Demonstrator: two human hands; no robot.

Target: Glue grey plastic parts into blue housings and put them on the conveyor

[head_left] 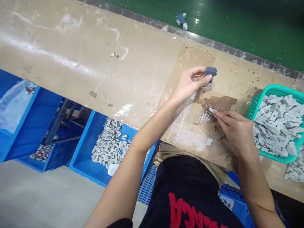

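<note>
The left hand (190,84) sits at about 2 o'clock from the frame's centre, with thumb and fingers closed narrowly on a dark blue block (211,72), which they hold just above the board. The right hand (235,133) is lower, near 3 o'clock, its fingertips (217,114) pinched narrowly on a small grey piece (211,111). That piece sits over a brown, wet-looking patch (218,104) on the board, and just below the block. Its exact shape is too small to tell. The board (71,63) is a worn beige bench top running across the frame, with clear tape (182,123) around the patch. At 3 o'clock, just beyond the right hand, a teal basket (273,90) is heaped with grey parts (277,126), and a loose pile of similar parts (295,169) lies near 4 o'clock. At 8 o'clock, below the board's edge, a blue bin (87,139) holds more grey parts (110,142). The person's black shirt (187,186) fills 6 o'clock. At 1 o'clock, a blue-and-white part (181,21) lies on the green floor (237,25).
</note>
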